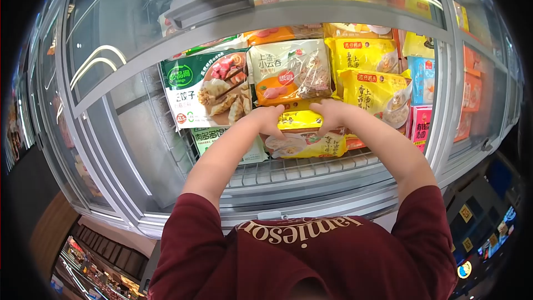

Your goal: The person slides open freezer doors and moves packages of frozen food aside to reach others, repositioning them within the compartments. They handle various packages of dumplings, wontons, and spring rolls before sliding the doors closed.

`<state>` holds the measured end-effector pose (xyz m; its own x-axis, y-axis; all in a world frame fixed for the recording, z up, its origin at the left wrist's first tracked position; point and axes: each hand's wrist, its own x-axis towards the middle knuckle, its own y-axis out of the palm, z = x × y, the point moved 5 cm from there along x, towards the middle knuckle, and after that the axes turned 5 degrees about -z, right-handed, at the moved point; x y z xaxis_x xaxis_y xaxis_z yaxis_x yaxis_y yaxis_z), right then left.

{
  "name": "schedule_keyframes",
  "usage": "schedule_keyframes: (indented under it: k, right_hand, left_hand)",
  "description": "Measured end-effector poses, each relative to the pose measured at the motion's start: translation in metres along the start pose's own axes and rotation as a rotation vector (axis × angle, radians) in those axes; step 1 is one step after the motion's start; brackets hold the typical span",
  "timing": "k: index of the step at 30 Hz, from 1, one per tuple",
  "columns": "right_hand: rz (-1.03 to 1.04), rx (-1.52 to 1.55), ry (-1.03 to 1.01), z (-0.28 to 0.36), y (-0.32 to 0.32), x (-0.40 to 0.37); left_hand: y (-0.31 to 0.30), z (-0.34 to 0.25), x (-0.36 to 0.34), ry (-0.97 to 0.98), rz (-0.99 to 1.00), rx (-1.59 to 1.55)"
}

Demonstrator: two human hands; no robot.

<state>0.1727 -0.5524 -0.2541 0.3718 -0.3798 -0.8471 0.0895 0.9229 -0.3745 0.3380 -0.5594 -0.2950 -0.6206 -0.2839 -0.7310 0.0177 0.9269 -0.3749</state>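
Observation:
Inside an open freezer, my left hand (270, 120) and my right hand (328, 115) grip the two upper corners of a yellow bag of frozen wontons (305, 143). The bag is tilted, its lower part toward me, above the wire rack (288, 173). Fingers of both hands curl over its top edge, partly hidden behind it. Just beyond lies a white-and-orange wonton bag (290, 72). A green-and-white dumpling bag (208, 89) is left of my left hand. Another yellow wonton bag (377, 97) sits to the right of my right hand.
A grey sliding-lid handle (211, 3) and the lid's frame (266, 22) cross above the opening. The freezer's front rail (311, 203) runs below my forearms. A pink box (422, 125) and a blue bag (422, 80) stand along the right side.

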Motion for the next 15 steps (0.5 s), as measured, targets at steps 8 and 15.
schedule_keyframes:
  k: [8,15]
  right_hand:
    - [-0.027,-0.027,-0.062,0.02,-0.031,-0.023]
    - [-0.138,0.139,-0.225,0.048,-0.092,-0.045]
  left_hand:
    - [-0.024,0.023,-0.047,0.059,-0.325,-0.464]
    - [-0.075,0.025,-0.083,0.051,-0.41,-0.518]
